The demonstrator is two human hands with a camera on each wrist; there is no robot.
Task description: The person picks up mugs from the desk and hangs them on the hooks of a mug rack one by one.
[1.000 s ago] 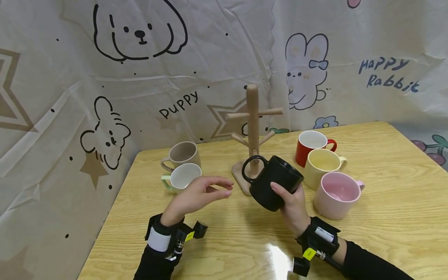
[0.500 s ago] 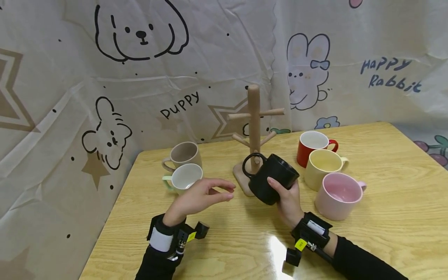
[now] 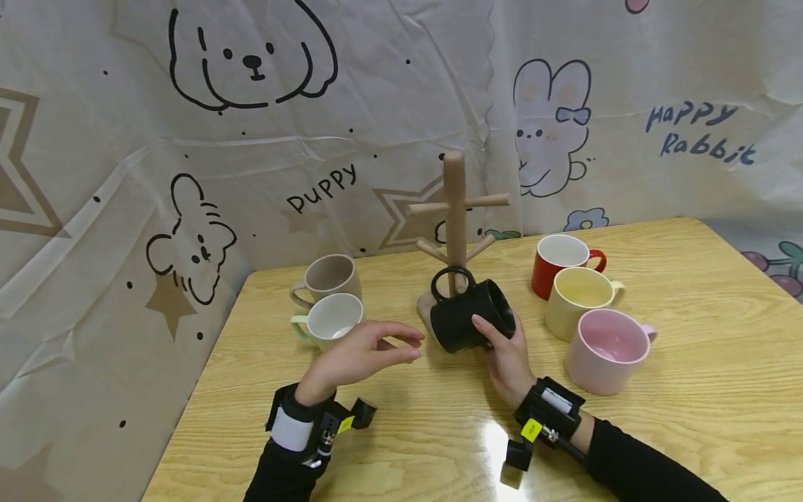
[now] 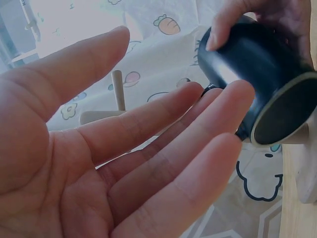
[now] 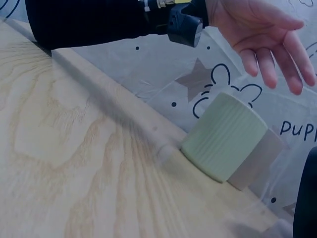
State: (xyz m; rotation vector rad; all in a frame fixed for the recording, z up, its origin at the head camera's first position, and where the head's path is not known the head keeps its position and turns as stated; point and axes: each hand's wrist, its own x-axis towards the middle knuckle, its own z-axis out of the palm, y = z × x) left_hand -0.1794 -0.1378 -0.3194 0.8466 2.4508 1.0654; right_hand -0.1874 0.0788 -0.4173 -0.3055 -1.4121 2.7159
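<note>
My right hand (image 3: pixel 507 352) grips a black mug (image 3: pixel 467 321), tipped on its side with its mouth facing right and its handle loop up against the post of the wooden mug tree (image 3: pixel 455 230). In the left wrist view the black mug (image 4: pixel 260 74) sits just beyond my fingertips. My left hand (image 3: pixel 364 348) hovers open above the table, fingers straight and pointing right toward the mug, holding nothing. In the right wrist view that left hand (image 5: pixel 262 34) hangs above the green mug (image 5: pixel 225 136).
A beige mug (image 3: pixel 326 275) and a green mug (image 3: pixel 329 317) stand left of the tree. Red (image 3: pixel 558 261), yellow (image 3: pixel 577 296) and pink (image 3: pixel 605 348) mugs cluster to its right. The wooden table (image 3: pixel 690 362) meets a cartoon-print backdrop (image 3: pixel 251 139) behind.
My right hand has carried the black mug up and left toward the tree, tipping it further onto its side. The left hand has barely moved.
</note>
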